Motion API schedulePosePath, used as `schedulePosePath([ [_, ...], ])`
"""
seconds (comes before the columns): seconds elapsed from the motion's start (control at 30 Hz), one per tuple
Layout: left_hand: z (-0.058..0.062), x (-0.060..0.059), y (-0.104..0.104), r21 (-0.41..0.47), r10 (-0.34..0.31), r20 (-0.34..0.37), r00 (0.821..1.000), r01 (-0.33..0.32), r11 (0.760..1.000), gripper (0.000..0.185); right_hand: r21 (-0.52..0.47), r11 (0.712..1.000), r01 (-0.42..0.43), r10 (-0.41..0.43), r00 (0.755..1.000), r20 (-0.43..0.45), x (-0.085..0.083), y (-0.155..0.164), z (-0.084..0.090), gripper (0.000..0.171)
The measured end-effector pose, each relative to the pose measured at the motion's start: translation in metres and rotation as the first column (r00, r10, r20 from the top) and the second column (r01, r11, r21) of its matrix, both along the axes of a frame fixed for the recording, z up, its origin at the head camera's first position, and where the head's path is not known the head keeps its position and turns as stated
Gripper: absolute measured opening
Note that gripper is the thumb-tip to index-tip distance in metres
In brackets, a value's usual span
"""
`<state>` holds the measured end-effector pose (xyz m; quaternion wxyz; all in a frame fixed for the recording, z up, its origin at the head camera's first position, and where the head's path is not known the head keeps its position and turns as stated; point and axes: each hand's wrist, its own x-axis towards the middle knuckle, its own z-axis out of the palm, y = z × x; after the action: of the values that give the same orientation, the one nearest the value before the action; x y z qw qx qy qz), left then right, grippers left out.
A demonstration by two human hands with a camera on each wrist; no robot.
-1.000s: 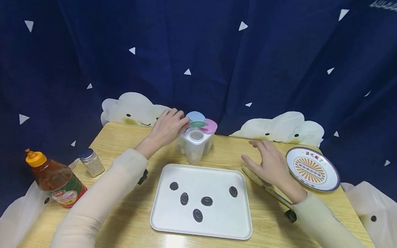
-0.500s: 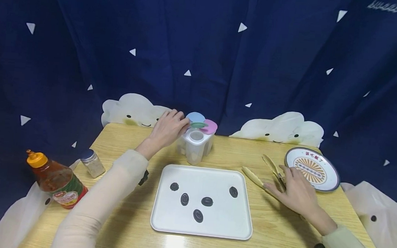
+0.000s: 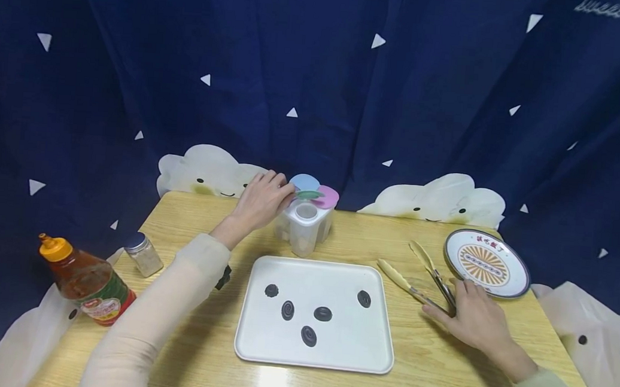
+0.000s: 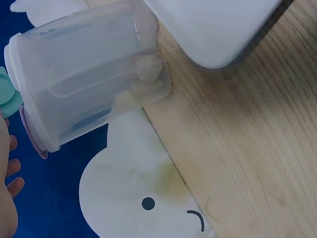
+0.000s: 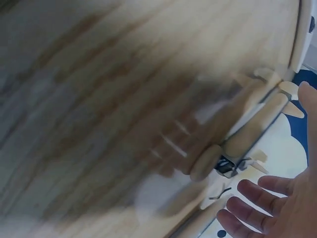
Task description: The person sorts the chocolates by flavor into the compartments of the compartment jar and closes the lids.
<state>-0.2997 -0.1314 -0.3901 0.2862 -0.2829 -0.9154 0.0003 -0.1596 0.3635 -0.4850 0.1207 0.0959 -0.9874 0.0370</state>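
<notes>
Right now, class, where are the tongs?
In the head view the tongs lie on the table between the tray and plate, at the right hand.

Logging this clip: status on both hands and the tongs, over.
Left hand holds the seasoning container by its green lid. Right hand grips the tongs at the hinge end. Tongs open, flat on table; nothing obstructing.

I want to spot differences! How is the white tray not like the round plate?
The tray is a plain white rectangle; the plate is round, with a sunburst pattern and a dark rim. The tray carries five dark sweets; the plate carries nothing. The tray sits mid-table; the plate sits at the right edge, beyond the right hand at the tongs. Both lie flat on the wooden table.
</notes>
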Motion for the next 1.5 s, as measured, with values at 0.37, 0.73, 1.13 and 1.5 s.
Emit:
schedulePosePath([
  [0.37,0.002,0.0,0.0,0.001,-0.017,-0.01,1.0,0.017,1.0,0.018,0.039,0.999,-0.001,0.001,1.0,0.011,-0.009,0.0,-0.013,0.085],
  [0.73,0.005,0.003,0.0,-0.007,-0.013,0.015,1.0,0.013,1.0,0.018,0.047,0.999,0.018,-0.02,0.999,0.044,-0.016,-0.005,-0.02,0.08],
  [1.13,0.005,0.003,-0.001,0.008,-0.027,0.024,0.999,0.026,1.0,0.018,-0.019,1.0,0.022,-0.022,1.0,0.015,-0.018,-0.001,-0.003,0.081],
  [1.5,0.006,0.003,-0.002,0.008,-0.025,0.061,0.998,0.024,1.0,0.018,-0.045,0.999,0.004,-0.008,0.996,-0.086,-0.011,-0.004,0.031,0.084],
])
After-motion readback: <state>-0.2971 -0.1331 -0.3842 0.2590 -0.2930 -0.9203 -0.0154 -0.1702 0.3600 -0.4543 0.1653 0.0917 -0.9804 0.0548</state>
